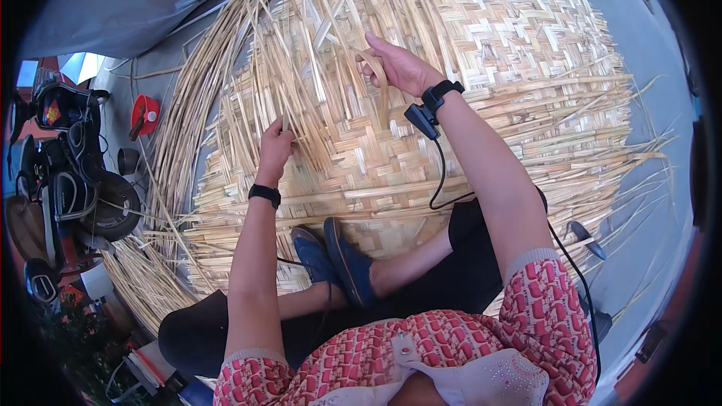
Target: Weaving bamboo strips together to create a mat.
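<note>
I sit on a large woven mat of pale split strips (496, 22). My left hand (277, 143) is closed on a narrow upright strip among the loose ends at the mat's left-middle, fingertips close to the weave. My right hand (398, 68), higher up, grips a bent tan strip (382, 90) between curled fingers, thumb raised, with the strip hanging down over the mat. Loose unwoven strips (256, 37) fan toward the top and left. A black wrist device with a cable is on my right wrist.
At left are a parked scooter (68, 158), a red bucket (144, 113) and potted plants (60, 346). A grey tarp (143, 0) hangs at top left. Grey floor (654, 173) borders the mat at right, where a dark tool (587, 239) lies near stray strips.
</note>
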Demonstrator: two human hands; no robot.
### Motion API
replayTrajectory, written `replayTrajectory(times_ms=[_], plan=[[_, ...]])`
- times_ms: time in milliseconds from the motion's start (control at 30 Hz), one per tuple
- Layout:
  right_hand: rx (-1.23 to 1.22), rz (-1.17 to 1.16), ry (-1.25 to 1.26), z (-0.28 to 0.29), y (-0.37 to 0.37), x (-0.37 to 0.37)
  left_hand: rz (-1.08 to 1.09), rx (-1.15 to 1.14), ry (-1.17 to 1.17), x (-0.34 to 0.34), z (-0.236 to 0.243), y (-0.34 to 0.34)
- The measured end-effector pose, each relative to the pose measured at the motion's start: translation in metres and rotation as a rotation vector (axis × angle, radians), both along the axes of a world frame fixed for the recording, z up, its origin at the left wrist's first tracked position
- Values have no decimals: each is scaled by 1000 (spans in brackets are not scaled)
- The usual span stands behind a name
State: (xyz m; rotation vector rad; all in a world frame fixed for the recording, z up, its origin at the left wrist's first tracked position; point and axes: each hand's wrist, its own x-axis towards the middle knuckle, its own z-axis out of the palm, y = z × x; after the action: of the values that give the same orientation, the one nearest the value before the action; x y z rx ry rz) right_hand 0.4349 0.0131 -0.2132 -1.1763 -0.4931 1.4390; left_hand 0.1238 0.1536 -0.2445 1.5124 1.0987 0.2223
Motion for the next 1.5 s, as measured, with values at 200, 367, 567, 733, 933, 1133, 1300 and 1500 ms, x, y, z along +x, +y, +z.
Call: replayTrajectory(times_ms=[200, 367, 567, 733, 933, 1133, 1300, 1500], plan=[[515, -21, 290, 51, -14, 22, 519, -87, -429, -5, -18, -50], [669, -181, -232, 153, -9, 6, 700, -236, -569, -53, -29, -73], [404, -673, -1584, 205, -36, 45, -371, -421, 63, -50, 83, -149], [51, -206, -1389, 62, -86, 29, -1123, -283, 485, -129, 232, -162], [-436, 185, -1443, -56, -137, -31, -40, 211, 669, -332, 369, -71], [-455, 204, -1417, -60, -126, -49, -1439, 209, 686, -319, -4, -195], [-474, 531, -1407, -56, -140, -3, -1645, 444, 549, -194, -122, -181], [-602, 479, -1675, 10, -174, 96, -668, 214, 665, -255, 55, -1]])
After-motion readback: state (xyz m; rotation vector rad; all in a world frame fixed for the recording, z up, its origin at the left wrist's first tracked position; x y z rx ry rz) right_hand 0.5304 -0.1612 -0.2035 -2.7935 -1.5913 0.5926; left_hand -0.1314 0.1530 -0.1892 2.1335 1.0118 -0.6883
